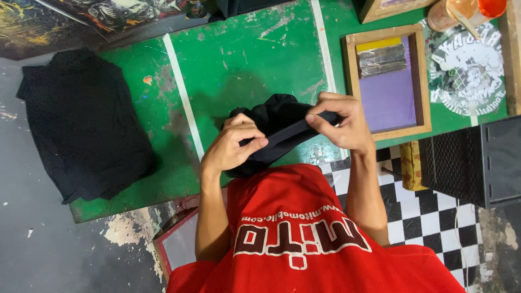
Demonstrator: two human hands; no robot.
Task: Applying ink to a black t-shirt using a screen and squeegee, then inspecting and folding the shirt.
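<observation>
both hands (290, 135) gripping black garment (274, 116), round white-green print (469, 68) right

Even, fairly bright light falls from overhead, with colours strong. A soft shadow spreads on the green table (244, 59) beyond the hands. No glare shows. Focus is sharp at centre, slightly softer and stretched toward the corners.

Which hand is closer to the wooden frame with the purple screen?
The right hand. It pinches the bunched black cloth right beside the wooden frame; the left hand grips farther away.
</observation>
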